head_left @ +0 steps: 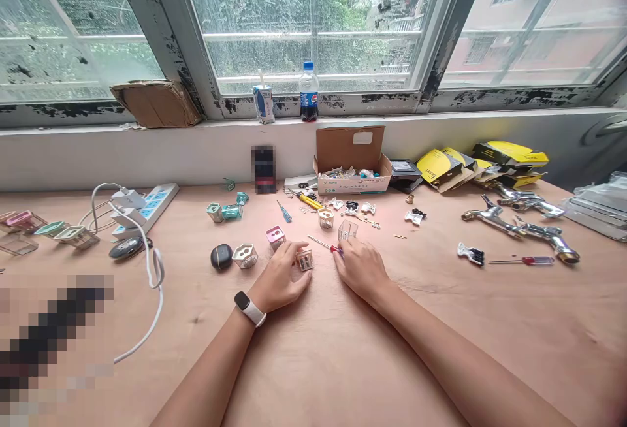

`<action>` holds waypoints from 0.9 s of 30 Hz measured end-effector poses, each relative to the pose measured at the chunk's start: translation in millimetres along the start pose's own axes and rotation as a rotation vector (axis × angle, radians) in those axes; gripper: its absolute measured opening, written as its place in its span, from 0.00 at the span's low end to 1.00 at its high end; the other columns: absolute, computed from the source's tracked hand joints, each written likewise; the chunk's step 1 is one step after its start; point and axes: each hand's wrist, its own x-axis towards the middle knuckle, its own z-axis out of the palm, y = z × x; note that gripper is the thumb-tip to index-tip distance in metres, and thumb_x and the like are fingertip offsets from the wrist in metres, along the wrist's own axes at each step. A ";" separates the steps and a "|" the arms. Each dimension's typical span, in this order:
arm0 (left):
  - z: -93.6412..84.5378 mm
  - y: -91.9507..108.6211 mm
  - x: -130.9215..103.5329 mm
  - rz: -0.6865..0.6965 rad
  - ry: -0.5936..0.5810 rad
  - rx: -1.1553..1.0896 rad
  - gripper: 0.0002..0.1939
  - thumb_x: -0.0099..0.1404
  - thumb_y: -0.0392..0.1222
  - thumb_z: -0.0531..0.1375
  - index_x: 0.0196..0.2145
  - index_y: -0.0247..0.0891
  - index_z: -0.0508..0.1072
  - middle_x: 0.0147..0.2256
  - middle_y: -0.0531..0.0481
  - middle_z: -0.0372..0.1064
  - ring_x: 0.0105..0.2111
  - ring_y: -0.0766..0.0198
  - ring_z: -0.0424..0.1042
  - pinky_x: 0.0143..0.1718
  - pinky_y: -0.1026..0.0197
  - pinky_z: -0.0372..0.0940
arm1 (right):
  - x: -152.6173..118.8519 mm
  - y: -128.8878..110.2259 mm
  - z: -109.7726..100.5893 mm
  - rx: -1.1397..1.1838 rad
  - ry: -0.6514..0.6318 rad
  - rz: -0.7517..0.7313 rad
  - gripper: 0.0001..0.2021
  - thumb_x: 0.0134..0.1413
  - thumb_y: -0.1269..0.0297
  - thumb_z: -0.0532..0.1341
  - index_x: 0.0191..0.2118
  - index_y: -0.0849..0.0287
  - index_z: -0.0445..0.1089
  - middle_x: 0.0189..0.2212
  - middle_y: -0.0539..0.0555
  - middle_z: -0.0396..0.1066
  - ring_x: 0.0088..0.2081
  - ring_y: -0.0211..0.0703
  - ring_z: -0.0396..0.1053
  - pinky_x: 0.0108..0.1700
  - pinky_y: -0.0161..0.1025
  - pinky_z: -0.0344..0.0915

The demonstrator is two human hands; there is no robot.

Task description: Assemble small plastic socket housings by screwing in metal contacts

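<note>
My left hand (284, 277), wearing a watch, is closed on a pencil sharpener insert (305, 260) with its blades facing me, between thumb and fingers. My right hand (361, 267) lies low over the table with its fingers around the red handle of a screwdriver (323, 243), whose shaft points left. Just beyond those fingers stands a clear plastic sharpener case (347, 229); whether they touch it I cannot tell. A pink-topped sharpener (275, 237) is behind my left hand, and a cream-topped sharpener (245, 256) is to its left. Another cream sharpener (325, 218) stands farther back.
A black round case (221, 257) is at left, near green sharpener parts (231, 211). An open cardboard box (353, 182) of small parts stands by the wall. Chrome faucets (519, 228) and a second screwdriver (536, 260) lie right. A white cable (160, 303) and power strip (151, 208) are left.
</note>
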 end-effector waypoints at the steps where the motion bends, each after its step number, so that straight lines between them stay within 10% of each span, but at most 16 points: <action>1: -1.6 -0.2 -0.1 0.016 -0.018 0.005 0.25 0.61 0.36 0.61 0.56 0.39 0.63 0.48 0.42 0.69 0.46 0.55 0.71 0.49 0.52 0.69 | -0.4 0.3 1.7 0.015 0.041 -0.013 0.07 0.63 0.63 0.59 0.36 0.60 0.70 0.35 0.61 0.71 0.34 0.49 0.70 0.34 0.41 0.61; 11: 5.0 -11.7 2.0 -0.051 0.090 0.033 0.19 0.64 0.38 0.61 0.53 0.38 0.67 0.41 0.45 0.72 0.39 0.58 0.73 0.42 0.55 0.71 | -5.1 -2.6 1.6 0.508 0.522 -0.153 0.06 0.68 0.63 0.56 0.43 0.59 0.66 0.29 0.52 0.71 0.26 0.38 0.67 0.31 0.36 0.64; 27: 2.5 -7.2 3.3 -0.029 0.142 0.026 0.18 0.64 0.37 0.61 0.52 0.41 0.71 0.42 0.46 0.70 0.43 0.58 0.72 0.47 0.55 0.70 | -9.3 -11.3 1.0 0.759 0.486 -0.100 0.07 0.67 0.62 0.55 0.38 0.58 0.65 0.29 0.50 0.72 0.26 0.36 0.67 0.30 0.34 0.65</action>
